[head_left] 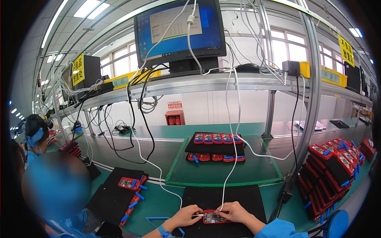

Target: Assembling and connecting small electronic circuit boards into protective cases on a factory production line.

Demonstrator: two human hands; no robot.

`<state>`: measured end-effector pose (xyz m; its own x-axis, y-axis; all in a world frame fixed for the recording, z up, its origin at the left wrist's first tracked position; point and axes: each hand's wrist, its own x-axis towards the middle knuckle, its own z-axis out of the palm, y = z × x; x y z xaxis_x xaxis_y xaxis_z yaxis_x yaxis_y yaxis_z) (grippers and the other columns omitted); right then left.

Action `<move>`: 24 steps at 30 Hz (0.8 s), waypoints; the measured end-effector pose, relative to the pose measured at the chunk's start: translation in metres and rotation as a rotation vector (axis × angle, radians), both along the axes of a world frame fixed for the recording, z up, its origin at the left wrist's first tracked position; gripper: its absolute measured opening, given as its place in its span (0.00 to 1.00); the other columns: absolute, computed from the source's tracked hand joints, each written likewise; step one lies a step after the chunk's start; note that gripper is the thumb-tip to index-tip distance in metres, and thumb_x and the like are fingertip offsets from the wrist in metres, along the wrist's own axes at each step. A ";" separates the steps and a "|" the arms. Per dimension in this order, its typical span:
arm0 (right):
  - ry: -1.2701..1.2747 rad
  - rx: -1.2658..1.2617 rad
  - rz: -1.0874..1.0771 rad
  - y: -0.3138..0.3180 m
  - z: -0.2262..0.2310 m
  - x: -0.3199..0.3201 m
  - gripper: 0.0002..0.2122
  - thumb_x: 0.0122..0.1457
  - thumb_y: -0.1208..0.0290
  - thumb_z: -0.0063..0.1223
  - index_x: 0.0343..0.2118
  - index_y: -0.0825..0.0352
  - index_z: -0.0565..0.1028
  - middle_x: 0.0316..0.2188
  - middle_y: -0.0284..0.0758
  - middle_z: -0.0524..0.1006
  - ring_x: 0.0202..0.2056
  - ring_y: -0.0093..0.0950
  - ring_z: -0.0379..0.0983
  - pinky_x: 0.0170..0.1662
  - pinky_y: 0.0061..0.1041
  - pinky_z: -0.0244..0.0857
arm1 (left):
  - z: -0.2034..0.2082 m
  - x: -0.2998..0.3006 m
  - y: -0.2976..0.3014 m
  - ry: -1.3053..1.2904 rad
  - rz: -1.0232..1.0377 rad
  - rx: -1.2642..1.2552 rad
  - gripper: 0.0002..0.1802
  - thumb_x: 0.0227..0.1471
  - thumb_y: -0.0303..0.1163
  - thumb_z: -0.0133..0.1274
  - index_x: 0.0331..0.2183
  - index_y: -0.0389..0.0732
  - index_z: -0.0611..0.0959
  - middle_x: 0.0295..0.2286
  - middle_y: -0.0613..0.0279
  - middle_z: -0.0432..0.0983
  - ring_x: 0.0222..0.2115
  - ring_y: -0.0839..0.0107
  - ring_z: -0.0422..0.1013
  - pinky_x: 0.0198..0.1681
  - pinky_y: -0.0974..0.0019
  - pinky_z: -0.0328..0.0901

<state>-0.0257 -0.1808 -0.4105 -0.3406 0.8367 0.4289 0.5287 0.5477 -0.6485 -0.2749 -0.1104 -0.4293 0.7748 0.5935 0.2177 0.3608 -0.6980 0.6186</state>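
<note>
A circuit board in a shallow red case (213,217) lies on a black mat (244,195) right in front of me. My left hand (185,217) pinches the end of a white cable (197,215) at the board's left edge. From the other side, my right hand (235,212) closes its fingers on a second white cable (224,189), which drops from above to the board's top edge. Whether either plug is seated, I cannot tell. Around my left wrist sits a blue wrist strap (163,231) with a coiled blue cord.
Ahead, red-cased boards (216,138) sit on black pads. High stacks of such boards (329,170) rise on the right; a few more lie on a mat (115,184) at left, beside a co-worker (59,186). A monitor (180,31) stands on the shelf above, with cables (131,119) hanging down.
</note>
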 end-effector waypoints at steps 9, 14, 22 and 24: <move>-0.001 0.021 -0.003 0.004 0.000 0.000 0.06 0.52 0.72 0.59 0.32 0.68 0.80 0.27 0.38 0.79 0.25 0.33 0.77 0.29 0.25 0.73 | 0.002 0.001 0.003 -0.014 -0.018 0.024 0.13 0.47 0.29 0.58 0.38 0.37 0.79 0.27 0.61 0.69 0.28 0.67 0.69 0.32 0.67 0.65; -0.002 0.027 -0.003 0.001 -0.001 0.001 0.06 0.52 0.72 0.59 0.32 0.68 0.80 0.27 0.38 0.79 0.25 0.33 0.77 0.29 0.25 0.72 | 0.004 0.000 0.001 -0.001 -0.026 0.025 0.14 0.47 0.30 0.58 0.38 0.37 0.79 0.27 0.60 0.69 0.29 0.66 0.69 0.33 0.67 0.65; 0.056 0.086 0.014 -0.005 0.002 -0.002 0.04 0.51 0.74 0.59 0.30 0.68 0.80 0.25 0.39 0.78 0.24 0.33 0.77 0.27 0.26 0.71 | 0.002 0.001 -0.007 -0.063 -0.070 0.124 0.10 0.49 0.29 0.57 0.36 0.37 0.79 0.29 0.56 0.70 0.30 0.59 0.69 0.33 0.63 0.66; 0.071 0.064 0.002 -0.006 0.005 -0.004 0.03 0.51 0.75 0.59 0.28 0.68 0.79 0.24 0.38 0.77 0.24 0.33 0.77 0.27 0.27 0.71 | 0.004 0.003 -0.004 -0.094 -0.092 0.124 0.09 0.50 0.29 0.56 0.34 0.37 0.80 0.28 0.55 0.70 0.30 0.58 0.69 0.33 0.61 0.66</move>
